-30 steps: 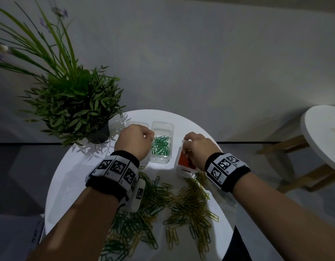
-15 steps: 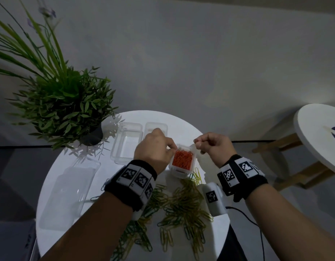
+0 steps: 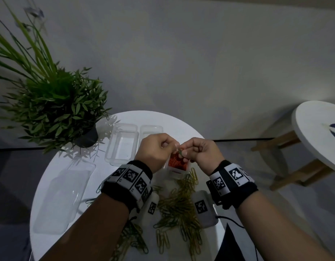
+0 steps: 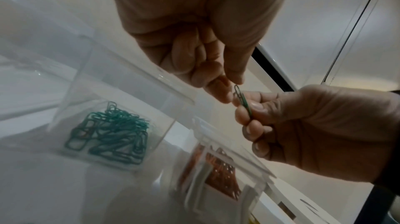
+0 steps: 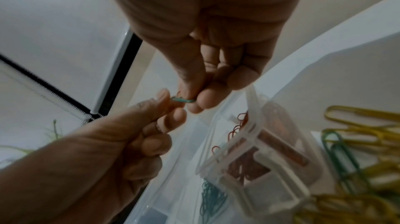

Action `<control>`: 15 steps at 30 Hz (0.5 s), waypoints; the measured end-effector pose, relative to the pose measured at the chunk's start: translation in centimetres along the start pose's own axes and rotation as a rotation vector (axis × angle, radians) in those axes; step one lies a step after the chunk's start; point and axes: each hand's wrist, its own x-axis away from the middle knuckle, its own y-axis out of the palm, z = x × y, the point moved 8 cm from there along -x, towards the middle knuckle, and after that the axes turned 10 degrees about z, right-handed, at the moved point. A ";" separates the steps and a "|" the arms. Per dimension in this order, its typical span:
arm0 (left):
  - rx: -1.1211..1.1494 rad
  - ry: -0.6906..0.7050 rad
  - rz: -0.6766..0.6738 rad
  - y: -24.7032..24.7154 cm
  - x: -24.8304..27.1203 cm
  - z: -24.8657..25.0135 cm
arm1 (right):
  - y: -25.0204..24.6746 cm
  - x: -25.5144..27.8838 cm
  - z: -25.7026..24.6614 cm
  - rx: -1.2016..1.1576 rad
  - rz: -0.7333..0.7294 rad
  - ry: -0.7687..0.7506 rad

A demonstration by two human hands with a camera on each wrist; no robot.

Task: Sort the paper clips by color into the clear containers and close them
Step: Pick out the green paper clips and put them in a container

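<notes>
Both hands meet just above the small clear container of red clips (image 3: 177, 163). My right hand (image 3: 183, 153) pinches a green paper clip (image 4: 243, 102) between thumb and forefinger. My left hand (image 3: 174, 147) pinches the clip's other end with its fingertips (image 4: 225, 90). In the right wrist view a sliver of red wire (image 5: 178, 93) shows beside the green clip (image 5: 184, 100). The container of green clips (image 4: 112, 133) stands just left of the red one and is mostly hidden behind my left hand in the head view. Both containers are uncovered.
An empty clear container (image 3: 123, 144) sits further left, and a large clear lid (image 3: 63, 194) lies at the table's left. A pile of yellow and green clips (image 3: 178, 204) lies under my wrists. A potted plant (image 3: 55, 113) stands at back left, a stool (image 3: 317, 138) to the right.
My left hand left the green-clip container and moved right to meet the right hand. The right hand rose from the red-clip container holding a green clip; both now pinch it.
</notes>
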 end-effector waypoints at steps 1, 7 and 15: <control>0.022 -0.008 0.001 -0.2 -0.1 0.0 | 0.2 0.1 -0.2 -0.005 -0.013 -0.009; 0.144 -0.073 -0.025 -0.7 0.1 -0.1 | 0.5 0.2 -0.7 -0.024 0.029 -0.002; -0.035 -0.016 0.312 -5.6 -0.4 -0.5 | -0.2 -0.8 -1.0 0.164 0.118 -0.061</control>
